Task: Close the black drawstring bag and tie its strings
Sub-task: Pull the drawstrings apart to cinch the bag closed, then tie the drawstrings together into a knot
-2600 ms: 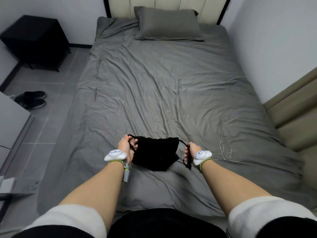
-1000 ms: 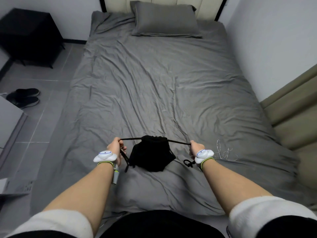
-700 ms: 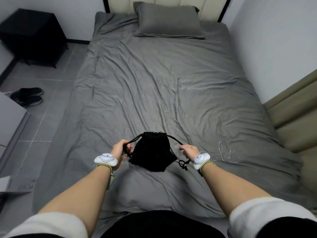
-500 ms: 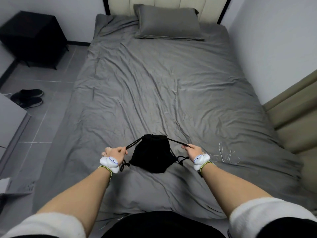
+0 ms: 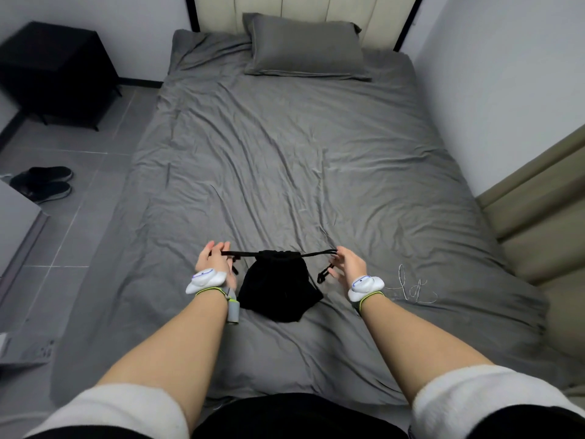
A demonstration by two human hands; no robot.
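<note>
The black drawstring bag [image 5: 278,288] lies on the grey bed sheet [image 5: 285,160] close in front of me, its mouth gathered tight at the top. Two black strings [image 5: 240,254] run out sideways from the mouth in a nearly straight line. My left hand [image 5: 213,263] pinches the left string at its end, left of the bag. My right hand [image 5: 349,264] pinches the right string, and a knotted loose end dangles below its fingers. Both wrists carry white trackers.
A thin white cable [image 5: 408,288] lies on the sheet just right of my right wrist. A grey pillow [image 5: 304,47] sits at the bed's head. Left of the bed are a black nightstand [image 5: 53,71] and black shoes [image 5: 42,183] on the floor. A wall bounds the right side.
Both hands have lifted and pulled apart, drawing the strings taut and level. The bag's mouth has cinched narrower than it was a second ago.
</note>
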